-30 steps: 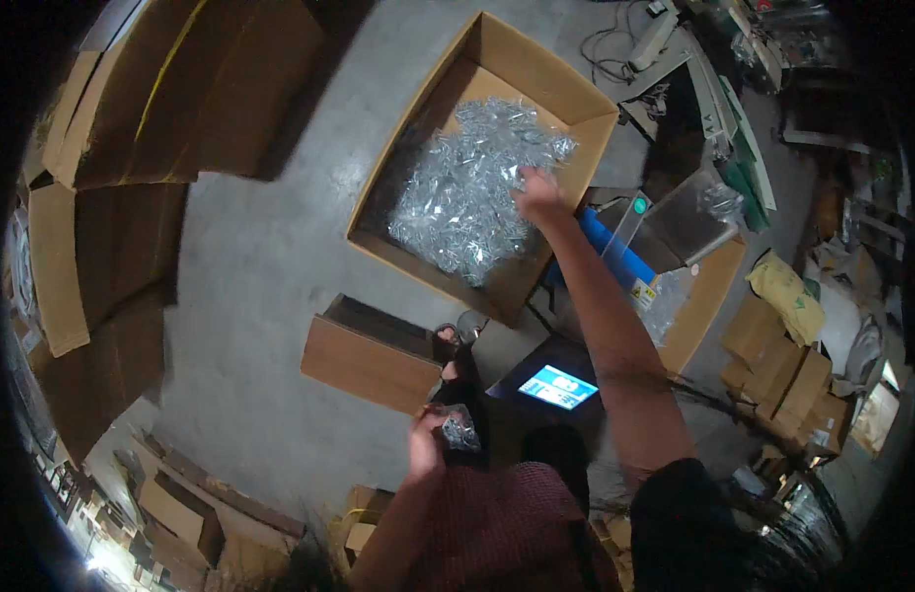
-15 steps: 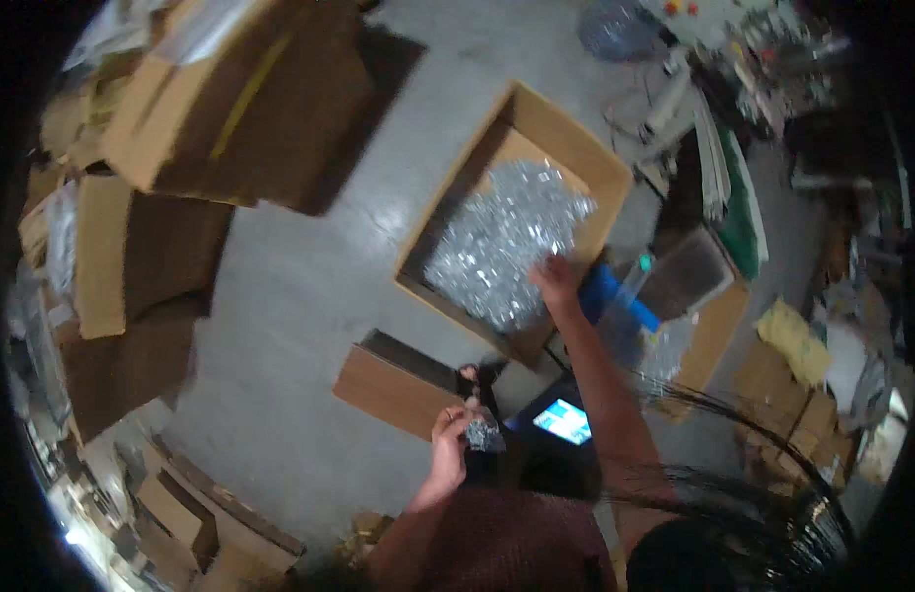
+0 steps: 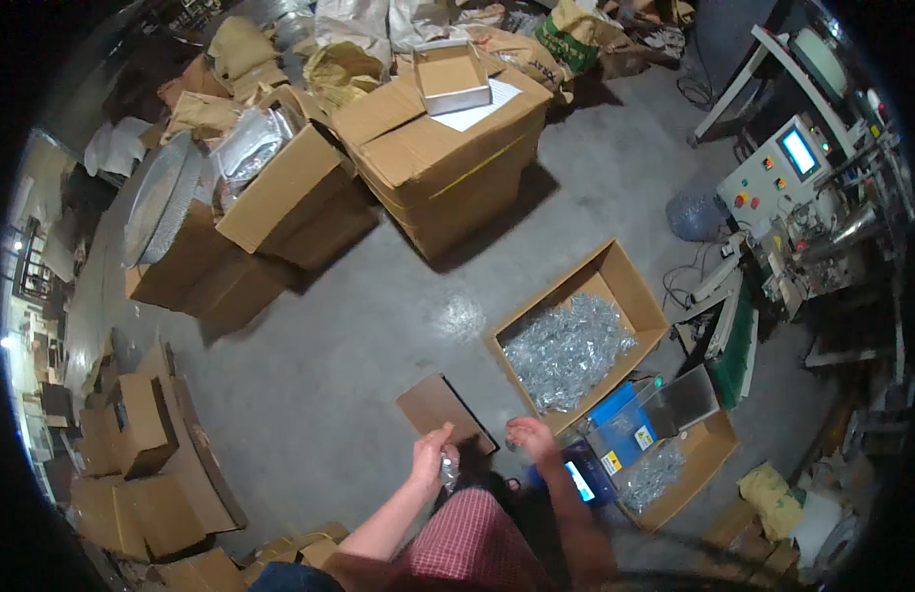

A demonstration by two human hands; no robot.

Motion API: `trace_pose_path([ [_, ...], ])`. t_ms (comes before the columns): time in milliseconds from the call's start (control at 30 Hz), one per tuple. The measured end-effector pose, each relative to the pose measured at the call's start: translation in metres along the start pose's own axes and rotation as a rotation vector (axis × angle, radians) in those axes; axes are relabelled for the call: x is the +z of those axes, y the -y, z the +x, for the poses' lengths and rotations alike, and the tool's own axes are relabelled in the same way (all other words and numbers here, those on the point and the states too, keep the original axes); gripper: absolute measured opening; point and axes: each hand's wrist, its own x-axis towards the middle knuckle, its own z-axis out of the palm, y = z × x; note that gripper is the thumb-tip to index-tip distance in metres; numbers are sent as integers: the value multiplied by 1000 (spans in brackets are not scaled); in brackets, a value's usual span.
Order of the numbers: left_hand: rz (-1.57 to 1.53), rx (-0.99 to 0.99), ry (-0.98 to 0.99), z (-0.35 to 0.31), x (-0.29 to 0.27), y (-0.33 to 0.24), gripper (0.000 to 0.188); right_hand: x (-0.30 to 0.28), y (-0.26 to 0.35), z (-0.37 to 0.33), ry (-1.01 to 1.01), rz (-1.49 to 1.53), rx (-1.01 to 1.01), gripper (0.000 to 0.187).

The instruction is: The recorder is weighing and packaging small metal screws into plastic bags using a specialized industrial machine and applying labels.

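Note:
My left hand (image 3: 431, 458) is closed on a small clear plastic bag (image 3: 449, 474) with grey bits inside, just above my lap. To its right, my right hand (image 3: 533, 438) has its fingers curled round what looks like a small clear packet, mostly hidden by the fingers. A brown cardboard box (image 3: 440, 405) lies just beyond my left hand. The large open carton (image 3: 635, 296) stands beyond my right hand, with a heap of shiny clear packets (image 3: 566, 350) in it.
Right of my right hand sits a device with a lit screen (image 3: 580, 481), beside a blue and clear tray (image 3: 623, 426). A second carton (image 3: 709, 464) holds more packets. A control panel machine (image 3: 778, 173) is at far right; large cartons (image 3: 448, 192) stand at the back.
My right hand has left the packet heap and come back near my left hand. The left hand still holds its bag. My view has swung, showing more of the room.

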Motion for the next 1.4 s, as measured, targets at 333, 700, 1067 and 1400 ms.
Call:
trace_pose_path([
  [333, 45, -4, 60, 65, -3, -96, 47, 71, 198, 117, -347, -994, -493, 40],
  [700, 633, 204, 535, 225, -22, -333, 41, 166, 435, 446, -537, -1764, -766, 65],
  [1067, 341, -345, 532, 240, 81, -527, 63, 207, 408, 311, -535, -987, -954, 22],
  [1400, 555, -94, 686, 266, 102, -531, 30, 233, 396, 262, -148, -1031, -901, 34],
])
